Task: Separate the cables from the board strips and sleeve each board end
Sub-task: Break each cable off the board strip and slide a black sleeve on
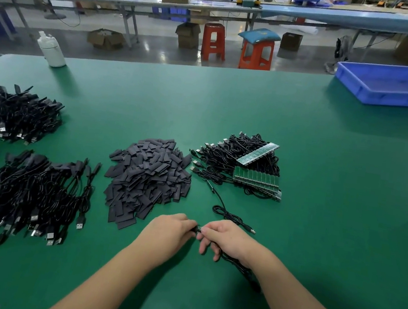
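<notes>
My left hand (171, 230) and my right hand (225, 237) meet over the green table (325, 170), close to me. Between their fingertips sits a small black sleeve (197, 229); my left hand pinches it, and my right hand grips the cable (240, 265) that trails back under my right wrist. The board end itself is hidden by my fingers. Another loose black cable (226, 213) lies just beyond my right hand. Green board strips (257, 178) with cables attached lie in a heap farther right. A pile of flat black sleeves (148, 178) lies ahead of my left hand.
Two heaps of black USB cables lie at the left, one near (24, 190) and one farther back (8, 113). A blue plastic tray (392, 97) stands at the far right, a white bottle (51, 51) at the far left edge.
</notes>
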### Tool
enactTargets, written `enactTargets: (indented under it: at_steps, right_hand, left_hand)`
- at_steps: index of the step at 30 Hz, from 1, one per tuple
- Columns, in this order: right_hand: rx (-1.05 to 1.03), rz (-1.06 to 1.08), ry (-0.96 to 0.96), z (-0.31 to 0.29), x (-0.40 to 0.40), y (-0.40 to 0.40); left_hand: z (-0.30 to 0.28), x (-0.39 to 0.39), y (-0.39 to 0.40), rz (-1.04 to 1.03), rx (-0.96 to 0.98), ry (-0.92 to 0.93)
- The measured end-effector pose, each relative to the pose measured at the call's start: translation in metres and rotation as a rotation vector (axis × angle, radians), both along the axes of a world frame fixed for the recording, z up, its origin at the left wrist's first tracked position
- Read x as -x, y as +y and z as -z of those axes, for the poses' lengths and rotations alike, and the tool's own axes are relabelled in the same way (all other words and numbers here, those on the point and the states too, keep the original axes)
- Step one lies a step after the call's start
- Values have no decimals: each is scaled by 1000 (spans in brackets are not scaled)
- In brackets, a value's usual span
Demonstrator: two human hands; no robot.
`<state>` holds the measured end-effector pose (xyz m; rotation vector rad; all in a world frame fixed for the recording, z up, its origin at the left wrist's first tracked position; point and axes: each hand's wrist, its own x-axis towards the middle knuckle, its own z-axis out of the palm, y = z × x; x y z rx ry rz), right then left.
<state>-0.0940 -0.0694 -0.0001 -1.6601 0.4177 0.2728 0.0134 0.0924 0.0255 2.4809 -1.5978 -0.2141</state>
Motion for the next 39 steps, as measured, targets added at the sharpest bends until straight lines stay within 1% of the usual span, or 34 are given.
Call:
enactTargets:
  at_steps: [5, 13, 16, 20, 29, 32, 35, 39]
  right_hand:
    - [17, -3, -27, 6, 0, -1]
    - [173, -61, -12, 11, -2, -2]
    - [202, -79, -10, 13, -3, -1]
    - [206, -82, -13, 14, -2, -1]
    - [104, -62, -10, 9, -1, 0]
    - [36, -13, -9, 8, 0, -1]
    - [-4, 15, -3, 9, 1, -2]
    - [26, 1, -8, 12, 0, -3]
  left_hand:
    - [3, -3, 2, 19, 12, 55]
    - [9, -2, 7, 27, 120, 152]
    - [10, -2, 7, 25, 131, 148]
    - [12, 1, 2, 34, 74, 100]
    - [22, 3, -4, 17, 3, 22]
    - [25, 2, -1, -3, -24, 2]
    - [24, 0, 4, -14, -11, -34]
    - [24, -1, 5, 1, 3, 28]
